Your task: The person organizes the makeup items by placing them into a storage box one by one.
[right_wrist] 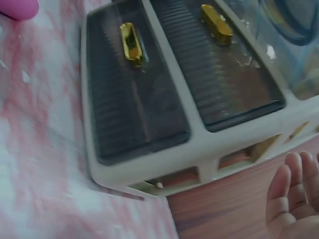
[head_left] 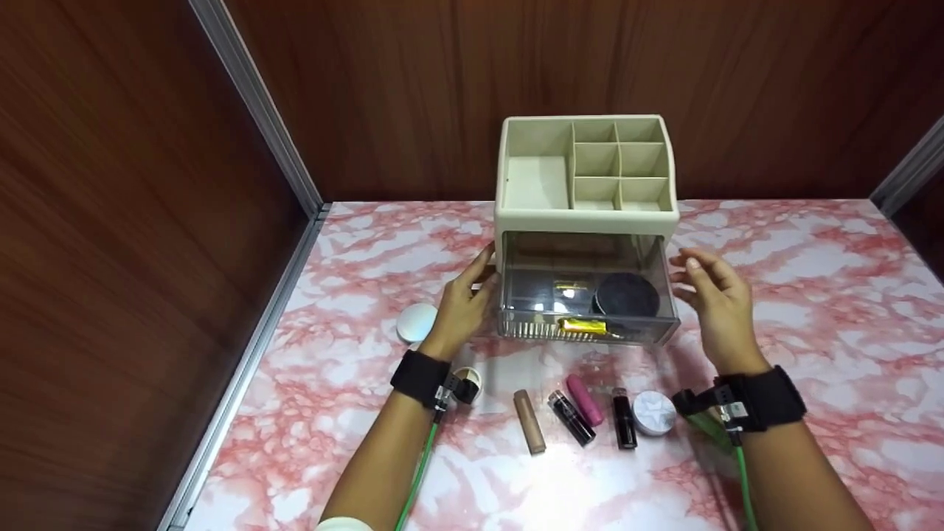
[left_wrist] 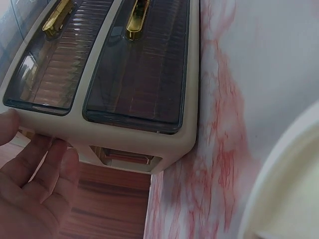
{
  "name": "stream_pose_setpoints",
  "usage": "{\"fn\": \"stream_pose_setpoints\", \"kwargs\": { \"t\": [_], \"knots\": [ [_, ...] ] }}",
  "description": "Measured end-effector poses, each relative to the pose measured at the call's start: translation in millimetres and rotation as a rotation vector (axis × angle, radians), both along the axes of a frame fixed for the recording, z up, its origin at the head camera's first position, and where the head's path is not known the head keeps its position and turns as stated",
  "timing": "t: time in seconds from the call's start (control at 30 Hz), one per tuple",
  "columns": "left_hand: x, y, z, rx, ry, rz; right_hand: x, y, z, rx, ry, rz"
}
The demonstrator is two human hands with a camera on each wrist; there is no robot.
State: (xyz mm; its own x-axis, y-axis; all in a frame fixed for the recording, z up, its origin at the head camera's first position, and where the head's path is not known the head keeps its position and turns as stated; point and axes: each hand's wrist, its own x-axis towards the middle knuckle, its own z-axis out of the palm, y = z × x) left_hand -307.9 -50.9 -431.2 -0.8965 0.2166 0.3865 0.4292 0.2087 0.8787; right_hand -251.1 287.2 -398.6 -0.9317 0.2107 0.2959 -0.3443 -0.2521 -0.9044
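Observation:
A cream cosmetics organizer stands on the table, with a smoky clear drawer pulled out toward me. Inside that drawer lies a round black case, behind the gold handle. My left hand is against the organizer's left side; in the left wrist view its fingertips touch the side wall. To the right of the organizer my right hand hovers with loosely bent, empty fingers. Two lower drawers with gold handles are closed in the right wrist view.
In front lie a brown tube, a pink tube, two black lipstick tubes and a round star-marked jar. A white round lid is left of my left hand. Dark wood panels wall the back and left.

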Motion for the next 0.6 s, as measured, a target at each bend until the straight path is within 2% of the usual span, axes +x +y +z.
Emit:
{"fn": "stream_pose_setpoints", "kwargs": {
  "t": [0.1,0.23,0.4,0.5,0.6],
  "knots": [
    [-0.3,0.8,-0.5,-0.008,0.007,-0.001,-1.9,-1.8,-7.1,0.009,-0.061,0.008],
    [-1.0,1.4,-1.3,-0.006,0.014,-0.001,-4.0,-3.6,-14.8,0.102,-0.111,0.001],
    [-1.7,1.4,-1.6,-0.007,0.031,-0.005,-5.5,-5.2,-27.3,0.166,-0.144,0.084],
    [8.1,1.1,11.9,-0.019,0.03,-0.006,-6.5,-6.6,-33.7,0.145,-0.14,0.138],
    [15.6,0.3,22.7,-0.026,0.006,-0.006,-7.6,-9.1,-36.5,0.114,-0.131,0.142]
  ]
}}
